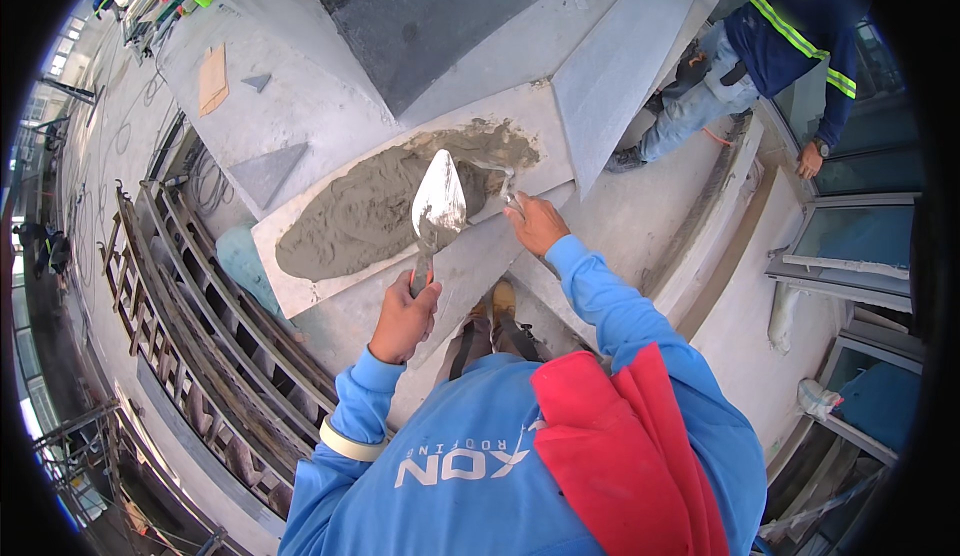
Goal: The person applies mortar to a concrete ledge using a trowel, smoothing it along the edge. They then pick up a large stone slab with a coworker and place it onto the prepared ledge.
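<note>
My left hand point(405, 318) is closed round the handle of a pointing trowel point(440, 194), its bright blade tip pointing away from me and mortar smeared near the heel. The blade is over a spread of wet grey mortar point(350, 211) on a pale board point(300, 291). To its right, my right hand point(537, 224) grips the handle of a second, thinner-looking trowel point(508, 181) with a bent metal neck. That trowel's blade is seen nearly edge-on at the mortar's right side, so its shape is hard to make out.
A grey slab point(620, 66) leans right of the board; a dark slab point(440, 26) lies beyond. Ladders point(230, 316) lie at left. At the right, a co-worker point(780, 36) in a reflective-striped top touches a window frame. Triangular offcuts point(270, 171) lie to the left.
</note>
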Demonstrator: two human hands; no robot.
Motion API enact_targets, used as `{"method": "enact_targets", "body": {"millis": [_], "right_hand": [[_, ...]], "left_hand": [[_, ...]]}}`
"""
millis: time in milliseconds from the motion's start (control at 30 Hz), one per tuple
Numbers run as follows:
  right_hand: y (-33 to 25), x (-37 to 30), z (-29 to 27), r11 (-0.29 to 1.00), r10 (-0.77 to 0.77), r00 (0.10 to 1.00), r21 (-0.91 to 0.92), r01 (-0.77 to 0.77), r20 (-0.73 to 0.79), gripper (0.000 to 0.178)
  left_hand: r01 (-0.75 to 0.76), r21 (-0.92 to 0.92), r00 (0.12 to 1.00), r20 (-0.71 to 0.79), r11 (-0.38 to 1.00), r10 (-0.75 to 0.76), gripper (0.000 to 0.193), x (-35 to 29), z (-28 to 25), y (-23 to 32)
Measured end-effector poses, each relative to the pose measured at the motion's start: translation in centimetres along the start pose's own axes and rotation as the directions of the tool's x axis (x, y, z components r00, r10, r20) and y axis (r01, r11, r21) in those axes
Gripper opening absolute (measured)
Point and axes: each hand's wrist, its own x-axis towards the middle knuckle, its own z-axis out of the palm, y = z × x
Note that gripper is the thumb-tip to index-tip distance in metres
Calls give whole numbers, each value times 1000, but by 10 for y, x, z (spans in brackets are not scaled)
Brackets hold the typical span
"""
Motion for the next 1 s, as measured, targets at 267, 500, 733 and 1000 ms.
{"method": "enact_targets", "body": {"millis": [267, 500, 733, 1000], "right_hand": [[-5, 1, -14, 865, 222, 950, 406, -296, 221, 52], [-62, -24, -55, 957, -164, 980, 259, 130, 115, 51], [-65, 0, -104, 925, -52, 954, 374, -65, 295, 48], [-43, 17, -119, 897, -426, 872, -9, 441, 241, 49]], "left_hand": [[-86, 32, 981, -174, 996, 90, 28, 10, -29, -17], [-276, 302, 920, -191, 912, 342, 46, 44, -29, -34], [-498, 432, 792, -126, 752, 597, 53, 42, -15, -26], [-434, 714, 811, 43, 550, 584, 53, 21, -28, 15]]}}
